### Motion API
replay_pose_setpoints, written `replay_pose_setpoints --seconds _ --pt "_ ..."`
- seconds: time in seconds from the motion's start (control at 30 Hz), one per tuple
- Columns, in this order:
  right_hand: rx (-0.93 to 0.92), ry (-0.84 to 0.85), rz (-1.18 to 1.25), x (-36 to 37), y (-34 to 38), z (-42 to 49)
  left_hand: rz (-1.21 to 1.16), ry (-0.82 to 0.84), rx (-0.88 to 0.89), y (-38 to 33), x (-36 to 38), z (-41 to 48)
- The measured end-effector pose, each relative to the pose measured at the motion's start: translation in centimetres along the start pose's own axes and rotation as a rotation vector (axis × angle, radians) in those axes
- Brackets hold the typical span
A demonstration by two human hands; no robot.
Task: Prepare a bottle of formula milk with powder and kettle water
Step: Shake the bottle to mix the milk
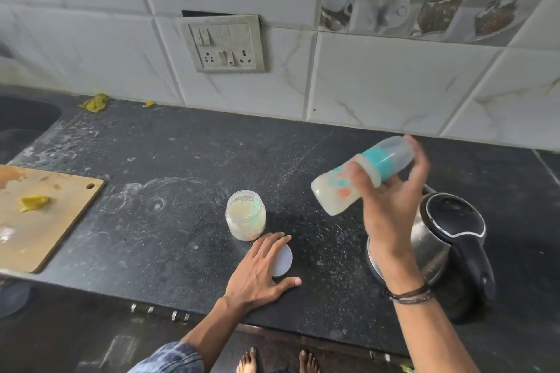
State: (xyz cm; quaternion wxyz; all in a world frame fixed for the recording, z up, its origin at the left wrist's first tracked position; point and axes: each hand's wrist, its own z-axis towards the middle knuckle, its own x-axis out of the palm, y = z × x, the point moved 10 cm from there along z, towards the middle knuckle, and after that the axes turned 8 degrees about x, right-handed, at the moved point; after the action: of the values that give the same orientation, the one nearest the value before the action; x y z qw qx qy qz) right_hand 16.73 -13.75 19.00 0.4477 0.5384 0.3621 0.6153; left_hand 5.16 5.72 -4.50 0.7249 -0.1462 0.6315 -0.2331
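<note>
1 teal-collared milky bottle (330,194), tilted, right hand (391,206) fingers curled round | 1 white round lid (285,260) under flat left hand (260,269) fingers | 1 clear powder jar (246,215), open

A cutting board (60,221), an open powder jar (246,216), a white lid (285,260) and a kettle (451,215) are set on the dark counter (181,160).

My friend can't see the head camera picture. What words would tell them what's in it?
A person's right hand holds a capped baby bottle of whitish liquid tilted above a black counter. Their left hand rests flat on a white lid beside an open jar of powder; a steel kettle stands at right.
</note>
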Motion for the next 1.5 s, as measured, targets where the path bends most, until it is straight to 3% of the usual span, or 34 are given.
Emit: replay_pose_setpoints --seconds 0.17,0.3,0.43,0.57,0.7,0.83,0.97,1.1,1.23,1.37,1.5 --pt "-0.052 -0.143 0.188 -2.1 1.2 0.4 0.005 0.004 0.001 -0.1 0.0 0.2" --pt "0.001 -0.039 0.040 -0.9 0.4 -0.4 -0.014 0.004 -0.001 -0.1 -0.1 0.0" --pt "-0.070 -0.199 0.199 -3.1 1.4 -0.1 -0.010 -0.007 -0.024 0.0 -0.1 0.1" --pt "-0.008 -0.031 -0.008 -1.1 0.7 -0.2 -0.017 0.003 -0.019 0.0 -0.1 0.0" --pt "-0.074 -0.208 0.159 -3.2 2.0 0.0 -0.014 -0.004 -0.043 0.2 -0.1 0.1" --pt "-0.031 -0.017 0.007 -0.8 1.4 -0.4 -0.025 0.008 -0.035 0.2 0.0 0.0" --pt "-0.099 -0.195 0.183 -2.7 2.4 -0.4 -0.026 -0.006 -0.056 0.3 -0.1 0.1" --pt "0.004 -0.046 0.033 -0.6 1.1 -0.8 -0.034 -0.004 -0.049 0.3 -0.1 -0.1" --pt "-0.062 -0.183 0.166 -2.4 2.0 -0.4 -0.027 -0.005 -0.055 0.4 0.0 0.0" --pt "0.000 -0.042 0.017 -0.7 1.3 -0.4 -0.025 0.006 -0.048 0.5 0.1 0.0" --pt "-0.081 -0.201 0.190 -2.7 2.6 -0.3 -0.015 -0.001 -0.056 0.5 0.2 0.2"
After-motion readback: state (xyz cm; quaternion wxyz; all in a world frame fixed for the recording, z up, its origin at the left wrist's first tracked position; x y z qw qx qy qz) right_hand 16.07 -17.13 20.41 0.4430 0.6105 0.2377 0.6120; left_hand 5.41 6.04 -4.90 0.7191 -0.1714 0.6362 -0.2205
